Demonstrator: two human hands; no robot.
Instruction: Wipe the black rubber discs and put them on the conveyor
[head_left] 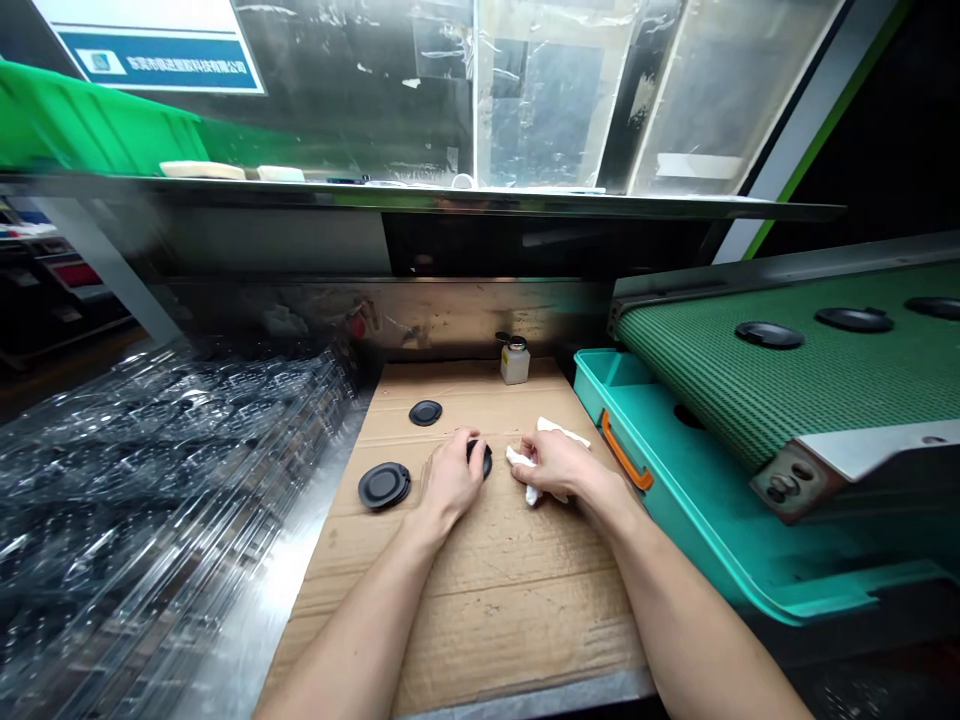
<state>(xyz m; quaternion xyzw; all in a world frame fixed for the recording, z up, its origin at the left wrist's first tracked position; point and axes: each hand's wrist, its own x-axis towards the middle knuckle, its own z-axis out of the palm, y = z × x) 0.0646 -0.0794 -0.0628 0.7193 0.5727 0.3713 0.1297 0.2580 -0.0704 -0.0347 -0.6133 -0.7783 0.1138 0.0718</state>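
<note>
My left hand (451,475) is closed round a black round disc-shaped part (486,460), held just above or on the cardboard sheet (495,590). Over to the right, my right hand (559,462) grips a crumpled white cloth (534,493), part of which sticks out behind the fingers. Left of my left hand lies a black disc (384,485), which looks like a small stack. A single black disc (426,412) rests farther back. At the rear of the cardboard stands a small whitish bottle (515,362) with a dark, metallic top.
Clear plastic trays (150,480) are piled at the left. On the right, a turquoise bin (675,500) with an orange handle sits beneath a green conveyor belt (825,350) carrying several black discs. A metal shelf (420,200) crosses above, with a green crate (90,125) on it.
</note>
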